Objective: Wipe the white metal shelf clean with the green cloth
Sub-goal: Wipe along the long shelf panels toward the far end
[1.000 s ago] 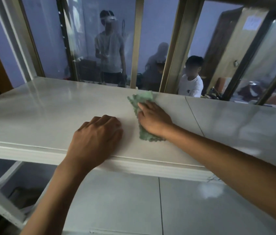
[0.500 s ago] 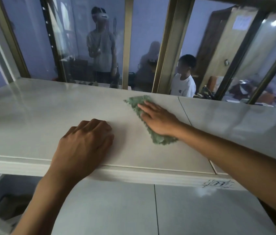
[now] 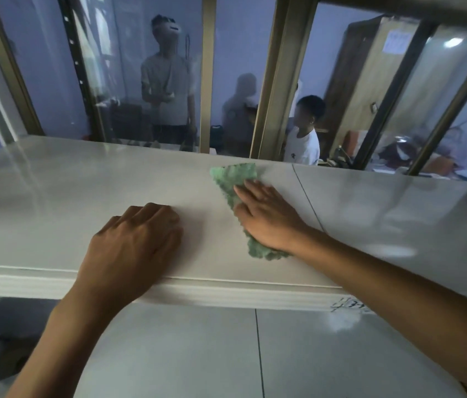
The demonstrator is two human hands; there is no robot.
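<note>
Green cloth (image 3: 233, 179) lies flat on the top surface of the white metal shelf (image 3: 54, 196), toward its far edge and just left of the seam (image 3: 307, 199) between two panels. Right hand (image 3: 266, 219) presses on it with fingers extended and flat; nothing is pinched or gripped. Left hand (image 3: 132, 248) rests at the near edge, fingers loosely curled on the bare surface, holding nothing, apparently as a brace.

Assessment: cloth appears thin, soft and light, with a scalloped edge, and would bunch or fold if pushed from one corner. Best controlled by a flat palm over its middle, as now. Shelf surface is glossy and reflective, judged slippery, so steady downward pressure is needed. A lower shelf (image 3: 198, 354) sits beneath; behind are window frames (image 3: 279, 81) and glass.
</note>
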